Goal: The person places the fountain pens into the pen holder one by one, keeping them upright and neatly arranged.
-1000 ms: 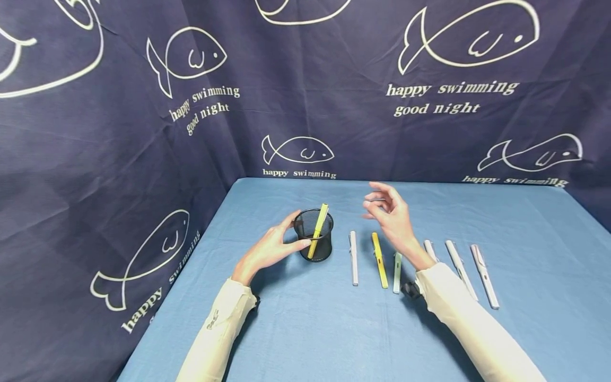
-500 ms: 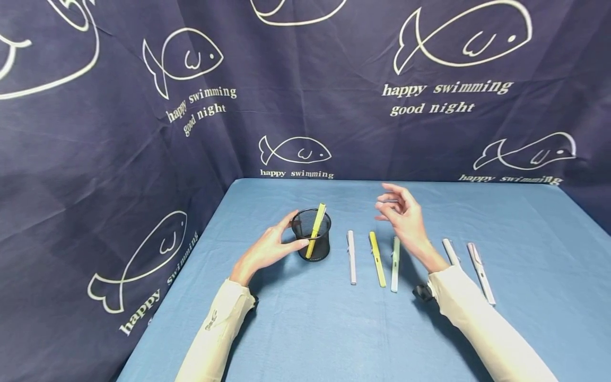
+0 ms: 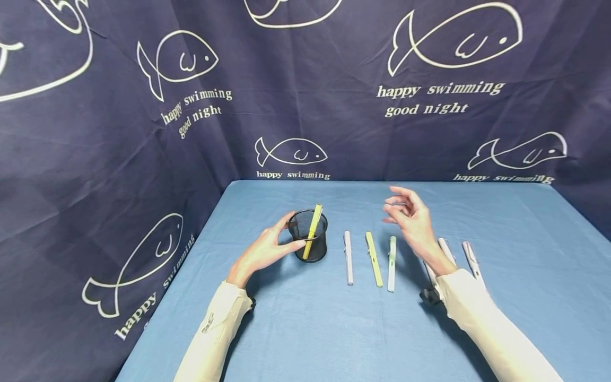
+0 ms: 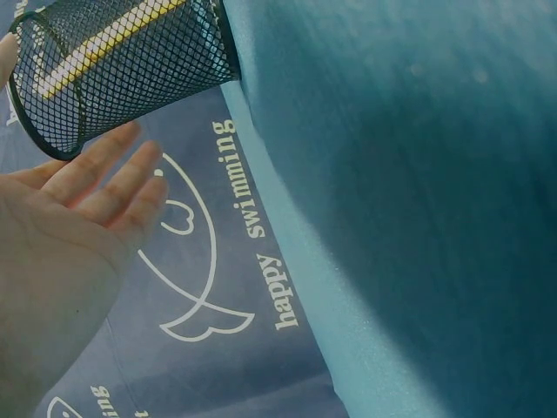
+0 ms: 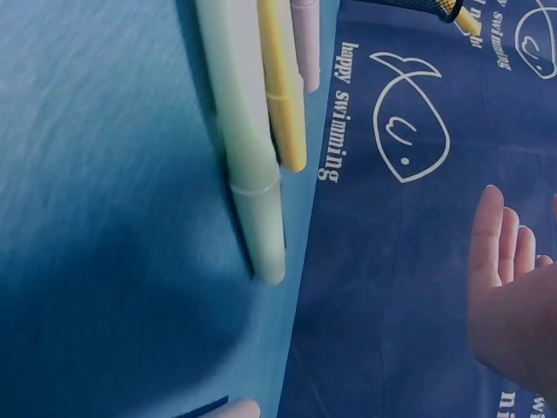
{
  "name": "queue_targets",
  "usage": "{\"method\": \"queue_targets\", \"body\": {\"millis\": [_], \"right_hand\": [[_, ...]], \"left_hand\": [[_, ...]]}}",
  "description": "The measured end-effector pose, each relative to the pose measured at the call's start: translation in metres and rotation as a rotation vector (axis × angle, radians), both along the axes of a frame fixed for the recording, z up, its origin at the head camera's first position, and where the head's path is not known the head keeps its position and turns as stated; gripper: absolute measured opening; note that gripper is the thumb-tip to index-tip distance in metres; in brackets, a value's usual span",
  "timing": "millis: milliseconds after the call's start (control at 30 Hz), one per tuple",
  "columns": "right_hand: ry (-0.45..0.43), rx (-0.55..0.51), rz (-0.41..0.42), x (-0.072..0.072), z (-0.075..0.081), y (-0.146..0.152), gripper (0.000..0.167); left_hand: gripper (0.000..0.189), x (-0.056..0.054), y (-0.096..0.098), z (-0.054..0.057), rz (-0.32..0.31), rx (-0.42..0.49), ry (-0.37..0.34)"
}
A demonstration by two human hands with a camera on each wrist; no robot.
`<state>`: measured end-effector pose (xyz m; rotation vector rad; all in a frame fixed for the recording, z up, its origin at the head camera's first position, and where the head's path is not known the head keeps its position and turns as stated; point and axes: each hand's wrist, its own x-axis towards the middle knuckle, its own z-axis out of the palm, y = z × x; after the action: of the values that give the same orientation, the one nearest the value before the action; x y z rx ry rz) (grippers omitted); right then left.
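Note:
A black mesh pen holder [image 3: 319, 250] stands upright on the table, a yellow pen [image 3: 313, 225] leaning inside it. My left hand [image 3: 260, 255] holds the holder from its left side, thumb at the front and fingers behind the rim. In the left wrist view, the other fingers [image 4: 113, 178] extend beside the mesh. Raised over the table, my right hand [image 3: 413, 220] has loosely curled fingers and nothing in them. Left of it lie a pale pink pen [image 3: 348, 260], a second yellow pen [image 3: 374, 260] and a light green pen [image 3: 392, 265].
Beneath the right forearm are more pale pens, partly hidden: one white pen [image 3: 446, 248] and a pinkish one [image 3: 470, 259] show beyond the sleeve. The blue tablecloth [image 3: 305, 329] meets a dark blue fish-print curtain [image 3: 363, 143] at the back and left.
My right hand has drawn back to the right, away from the pen holder, uncovering the light green pen. The left hand stays at the holder. The head view has shifted slightly.

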<state>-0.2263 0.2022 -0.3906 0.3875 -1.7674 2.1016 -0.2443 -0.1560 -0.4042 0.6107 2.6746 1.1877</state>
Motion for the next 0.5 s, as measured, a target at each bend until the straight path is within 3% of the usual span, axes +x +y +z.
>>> {"method": "queue_targets", "body": {"millis": [500], "right_hand": [[-0.006,-0.002,-0.05,0.008,-0.005,0.02,0.04]], "left_hand": [[0.091,0.001,0.001,0.0,-0.007,0.013,0.011]]}}
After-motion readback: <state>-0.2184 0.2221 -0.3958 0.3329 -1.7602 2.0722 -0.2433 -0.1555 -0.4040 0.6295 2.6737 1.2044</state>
